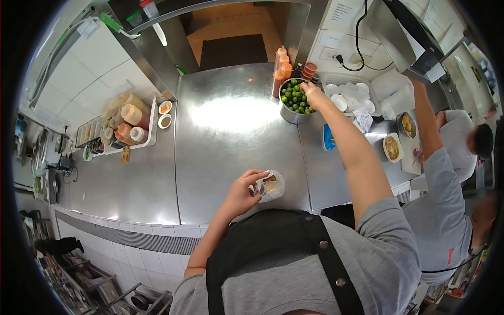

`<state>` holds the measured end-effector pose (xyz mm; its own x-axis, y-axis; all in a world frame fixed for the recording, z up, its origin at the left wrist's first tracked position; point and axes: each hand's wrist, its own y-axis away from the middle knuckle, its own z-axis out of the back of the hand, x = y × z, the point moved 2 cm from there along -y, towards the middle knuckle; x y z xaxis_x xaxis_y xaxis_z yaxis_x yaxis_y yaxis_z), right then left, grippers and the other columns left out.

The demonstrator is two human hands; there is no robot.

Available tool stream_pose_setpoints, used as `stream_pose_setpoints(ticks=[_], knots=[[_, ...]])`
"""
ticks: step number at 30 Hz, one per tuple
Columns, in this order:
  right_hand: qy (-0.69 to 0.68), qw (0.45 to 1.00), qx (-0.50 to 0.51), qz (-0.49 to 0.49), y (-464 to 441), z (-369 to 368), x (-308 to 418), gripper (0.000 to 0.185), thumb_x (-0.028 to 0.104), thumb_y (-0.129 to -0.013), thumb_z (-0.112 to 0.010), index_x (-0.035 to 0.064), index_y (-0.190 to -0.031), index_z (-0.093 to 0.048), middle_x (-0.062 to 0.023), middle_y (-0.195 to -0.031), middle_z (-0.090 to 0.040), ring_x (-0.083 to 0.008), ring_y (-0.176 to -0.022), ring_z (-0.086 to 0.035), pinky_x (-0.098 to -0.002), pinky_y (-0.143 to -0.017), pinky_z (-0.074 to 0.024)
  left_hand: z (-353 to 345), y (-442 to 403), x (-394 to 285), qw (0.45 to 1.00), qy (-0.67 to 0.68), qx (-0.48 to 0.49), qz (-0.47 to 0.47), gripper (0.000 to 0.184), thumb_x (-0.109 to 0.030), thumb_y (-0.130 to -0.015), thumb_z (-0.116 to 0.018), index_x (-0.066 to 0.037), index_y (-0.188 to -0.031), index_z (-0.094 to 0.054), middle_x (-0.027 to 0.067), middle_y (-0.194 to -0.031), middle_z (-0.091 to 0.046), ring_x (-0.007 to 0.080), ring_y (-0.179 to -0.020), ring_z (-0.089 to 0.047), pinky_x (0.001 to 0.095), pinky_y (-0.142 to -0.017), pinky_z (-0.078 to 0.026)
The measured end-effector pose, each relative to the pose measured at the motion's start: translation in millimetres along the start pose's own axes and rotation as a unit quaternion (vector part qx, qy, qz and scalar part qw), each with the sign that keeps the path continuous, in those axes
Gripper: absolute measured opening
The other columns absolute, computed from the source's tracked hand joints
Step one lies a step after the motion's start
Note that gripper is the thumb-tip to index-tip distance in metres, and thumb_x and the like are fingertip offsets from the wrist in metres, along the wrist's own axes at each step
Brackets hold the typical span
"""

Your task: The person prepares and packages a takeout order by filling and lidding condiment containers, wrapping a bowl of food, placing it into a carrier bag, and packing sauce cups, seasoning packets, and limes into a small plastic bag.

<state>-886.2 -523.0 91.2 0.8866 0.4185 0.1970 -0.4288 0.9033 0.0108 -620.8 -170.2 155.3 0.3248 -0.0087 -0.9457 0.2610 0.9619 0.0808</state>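
My left hand (pixel 245 193) grips the rim of a small clear plastic bag (pixel 273 187) near the counter's front edge; some brownish and pale items show inside it. My right hand (pixel 312 94) reaches into a round metal container (pixel 295 115) full of small green limes (pixel 295 96). Its fingertips are among the limes at the right side, and whether they hold one is too small to tell. Orange squeeze bottles (pixel 279 81) stand just behind the container, and a blue-lidded box (pixel 328 137) lies to its right, partly behind my right forearm.
On the left, a white basket (pixel 152 128) holds sauce bottles, with two small cups (pixel 165 114) beside it. At right are a basket of white lids (pixel 350 94), a bowl of food (pixel 392 147) and a co-worker's arm (pixel 426 118). Another person stands farther right.
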Motion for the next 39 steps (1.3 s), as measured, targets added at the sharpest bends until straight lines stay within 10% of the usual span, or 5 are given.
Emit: stream_pose_setpoints(ticks=[13, 17, 19, 27, 39], knots=[[-0.242, 0.936, -0.232, 0.110, 44.7, 44.4, 65.1, 0.020, 0.005, -0.089, -0.063, 0.0065, -0.109, -0.060, -0.0160, -0.103, -0.067, -0.0354, -0.099, -0.065, -0.0411, -0.085, -0.0498, 15.0, -0.1, 13.4, 1.000, 0.003, -0.023, -0.017, 0.065, 0.009, -0.071, -0.060, -0.010, -0.132, -0.065, 0.0067, -0.121, -0.062, 0.0115, -0.074, -0.052, 0.0247, -0.067, -0.052], [-0.424, 0.883, 0.118, 0.162, 142.0, 82.0, 162.0, 0.023, 0.000, -0.088, -0.063, 0.0067, -0.110, -0.063, -0.0036, -0.097, -0.068, -0.0090, -0.090, -0.061, -0.0261, -0.077, -0.0493, 25.5, 1.5, 6.0, 1.000, 0.018, -0.014, -0.011, 0.066, 0.008, -0.071, -0.061, -0.009, -0.135, -0.063, 0.0054, -0.122, -0.060, 0.0101, -0.080, -0.053, 0.0227, -0.066, -0.052], [-0.387, 0.863, 0.257, 0.200, 182.1, 89.3, 199.2, 0.025, -0.002, -0.086, -0.064, 0.0064, -0.110, -0.064, -0.0064, -0.099, -0.067, -0.0156, -0.088, -0.064, -0.0294, -0.076, -0.0518, 22.3, -1.8, 6.1, 0.999, 0.038, 0.003, -0.008, 0.067, 0.008, -0.071, -0.061, -0.009, -0.136, -0.061, 0.0052, -0.125, -0.059, 0.0099, -0.082, -0.053, 0.0224, -0.066, -0.052], [-0.185, 0.965, 0.124, 0.140, 235.1, 20.8, 218.4, 0.013, 0.003, -0.090, -0.054, 0.0017, -0.099, -0.063, -0.0194, -0.101, -0.064, -0.0383, -0.094, -0.066, -0.0444, -0.080, -0.0537, 15.5, -16.2, -1.8, 0.999, 0.013, 0.036, -0.018, 0.069, 0.009, -0.071, -0.061, -0.010, -0.137, -0.061, 0.0040, -0.127, -0.058, 0.0102, -0.083, -0.052, 0.0221, -0.065, -0.051], [-0.338, 0.933, 0.081, 0.096, 241.7, 52.9, 200.8, 0.017, 0.000, -0.082, -0.069, 0.0011, -0.098, -0.064, -0.0103, -0.087, -0.065, -0.0222, -0.074, -0.066, -0.0338, -0.067, -0.0537, 18.6, -9.8, -4.9, 0.997, 0.026, 0.070, -0.013, 0.068, 0.011, -0.071, -0.060, -0.012, -0.135, -0.063, 0.0050, -0.126, -0.059, 0.0109, -0.081, -0.051, 0.0243, -0.066, -0.053]])
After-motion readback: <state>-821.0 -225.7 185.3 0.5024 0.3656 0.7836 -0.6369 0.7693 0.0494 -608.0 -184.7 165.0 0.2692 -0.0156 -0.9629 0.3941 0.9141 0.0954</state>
